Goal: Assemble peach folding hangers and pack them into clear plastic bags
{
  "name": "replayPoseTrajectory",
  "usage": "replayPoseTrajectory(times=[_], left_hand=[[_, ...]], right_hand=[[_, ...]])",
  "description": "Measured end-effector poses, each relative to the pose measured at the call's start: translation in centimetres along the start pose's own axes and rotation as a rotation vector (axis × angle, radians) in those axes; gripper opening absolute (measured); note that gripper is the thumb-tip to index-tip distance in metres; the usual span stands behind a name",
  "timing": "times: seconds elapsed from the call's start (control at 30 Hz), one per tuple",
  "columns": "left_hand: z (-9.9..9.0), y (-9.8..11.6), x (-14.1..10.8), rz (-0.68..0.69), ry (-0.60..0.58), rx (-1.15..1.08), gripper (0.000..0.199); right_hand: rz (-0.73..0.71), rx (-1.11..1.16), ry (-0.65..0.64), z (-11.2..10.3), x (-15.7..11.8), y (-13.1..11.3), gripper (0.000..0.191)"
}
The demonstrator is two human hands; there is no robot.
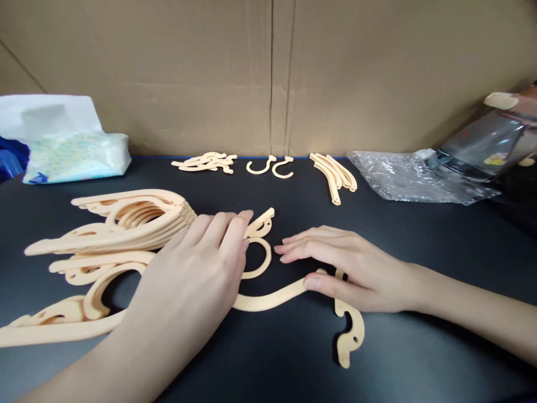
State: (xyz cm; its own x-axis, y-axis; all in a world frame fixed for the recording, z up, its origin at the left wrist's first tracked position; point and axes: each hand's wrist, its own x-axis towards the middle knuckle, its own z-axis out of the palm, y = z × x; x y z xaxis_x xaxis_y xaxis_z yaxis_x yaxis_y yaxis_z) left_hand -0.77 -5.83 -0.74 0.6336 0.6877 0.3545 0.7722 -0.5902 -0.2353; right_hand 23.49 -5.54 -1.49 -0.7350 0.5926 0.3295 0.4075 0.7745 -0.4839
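Note:
My left hand [205,268] is curled over the middle of a cream plastic folding hanger, hiding its joint. Beyond my fingers show the round hook [268,260] and a short arm end; a long curved hanger arm [268,299] reaches right. My right hand [356,268] has its fingers stretched out and apart, its thumb at the tip of that arm. Partly beneath the right palm lies a loose curved hanger piece [356,330]. Left of my left hand are a stack of assembled hangers [126,238] and another hanger [62,330] nearer me.
Along the back lie small curved pieces [205,162], two loose hooks [282,168] and several straight arms [334,173]. A tissue pack [75,157] stands back left. At right are a clear plastic bag [403,176] and a transparent jug [482,140]. Cardboard [201,78] walls the black table's back.

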Motion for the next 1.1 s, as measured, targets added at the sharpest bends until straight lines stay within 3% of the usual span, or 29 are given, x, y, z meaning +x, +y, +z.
replayPoseTrajectory(times=[0.1, 0.2, 0.27, 0.37, 0.43, 0.5, 0.67, 0.8, 0.97, 1.1], left_hand=[[-0.4, 0.4, 0.2, 0.072, 0.082, -0.092, 0.033], [-0.5, 1.2, -0.1, 0.226, 0.055, -0.266, 0.032], [-0.3, 1.8, -0.5, 0.290, 0.013, -0.357, 0.032], [0.2, 2.1, -0.8, 0.313, -0.016, -0.414, 0.030], [0.5, 2.1, -0.8, 0.325, -0.022, -0.402, 0.030], [0.5, 1.9, -0.8, 0.333, -0.031, -0.369, 0.035], [-0.1, 1.8, -0.8, 0.268, -0.047, -0.331, 0.034], [0.2, 2.3, -0.9, 0.202, 0.054, -0.292, 0.034], [1.1, 3.1, -0.7, 0.239, 0.111, -0.306, 0.029], [0.8, 3.4, -0.4, 0.275, 0.107, -0.387, 0.023]], right_hand=[[0.035, -0.064, 0.071, -0.9, 0.1, 0.1, 0.025], [0.050, -0.155, 0.144, -3.1, 0.2, -0.2, 0.018], [0.049, -0.152, 0.041, -4.8, 0.2, -0.8, 0.015], [0.082, -0.073, -0.275, -6.3, -0.3, -1.9, 0.018], [0.114, -0.044, -0.407, -6.3, -0.8, -2.4, 0.022], [0.150, -0.045, -0.449, -5.6, -1.4, -2.5, 0.019], [0.187, -0.090, -0.417, -4.0, -2.4, -2.1, 0.008], [0.224, -0.151, -0.349, -3.8, -2.5, -2.1, 0.016], [0.242, -0.192, -0.270, -3.4, -2.6, -2.1, 0.023], [0.210, -0.167, -0.199, -2.6, -2.6, -2.3, 0.012]])
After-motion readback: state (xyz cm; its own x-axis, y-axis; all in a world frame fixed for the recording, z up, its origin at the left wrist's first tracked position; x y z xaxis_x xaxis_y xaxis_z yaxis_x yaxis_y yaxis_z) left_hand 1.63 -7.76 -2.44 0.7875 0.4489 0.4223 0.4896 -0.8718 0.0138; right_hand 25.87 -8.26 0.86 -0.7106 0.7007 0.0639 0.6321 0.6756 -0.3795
